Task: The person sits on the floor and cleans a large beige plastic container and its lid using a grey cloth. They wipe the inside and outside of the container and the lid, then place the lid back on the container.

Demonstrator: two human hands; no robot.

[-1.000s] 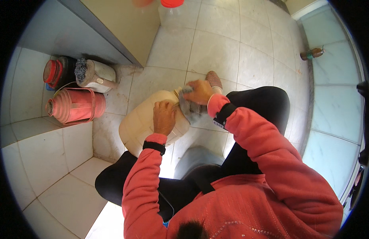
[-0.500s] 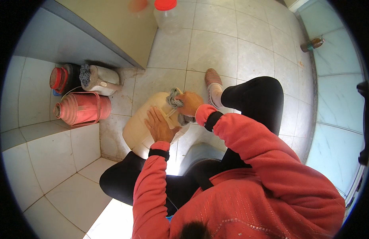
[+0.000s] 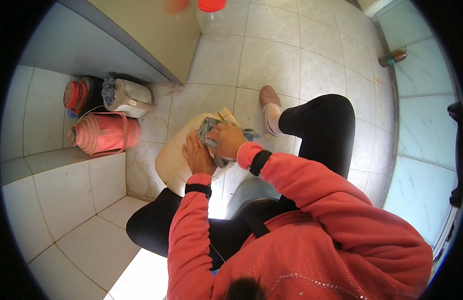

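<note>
A large cream plastic jerrycan (image 3: 170,159) stands between my knees, tilted, its handle and neck partly hidden by my hands. My left hand (image 3: 198,156) lies flat on its side with the fingers stretched out. A crumpled grey cloth (image 3: 207,128) is bunched under my right hand (image 3: 226,140), whose fingers are curled round it and press it against the top of the jerrycan near the handle. One end of the cloth sticks out to the right of that hand.
To the left, a red insulated jug (image 3: 102,134), a white jug (image 3: 132,98) and a dark jar (image 3: 91,97) with a red lid stand by the wall. A cabinet (image 3: 151,37) rises behind them. A clear red-lidded jar (image 3: 213,21) is farther off; a bottle (image 3: 392,57) is at the far right.
My right hand has moved left and slightly down with the cloth, from the handle onto the jerrycan's top. The handle end now shows beyond the cloth. My left hand stays nearly in place.
</note>
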